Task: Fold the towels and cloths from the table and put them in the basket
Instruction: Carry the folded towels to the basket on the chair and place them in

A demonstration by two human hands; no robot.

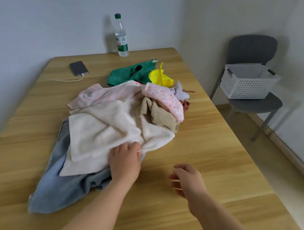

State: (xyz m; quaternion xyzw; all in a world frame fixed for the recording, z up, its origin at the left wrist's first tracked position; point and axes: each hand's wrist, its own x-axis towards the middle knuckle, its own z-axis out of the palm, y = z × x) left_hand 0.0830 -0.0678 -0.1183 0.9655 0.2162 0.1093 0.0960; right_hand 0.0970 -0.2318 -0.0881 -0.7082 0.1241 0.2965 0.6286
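Left hand point(125, 159) pinched the near edge of the cream towel point(102, 134), prob. to pull it off the pile. Right hand point(187, 180) hung loose & empty, near that edge. Basket point(250, 87) sat well right of the cream towel, on a chair point(252, 47).

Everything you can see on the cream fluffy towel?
The cream fluffy terry towel lies crumpled, unfolded, atop the pile on the light wooden table. Looks soft and thick; one flap doubled over at its left, a corner pointing right. It overlaps a blue-grey towel beneath; a pale pink towel and a beige cloth touch its far side. The left hand grips its near edge.
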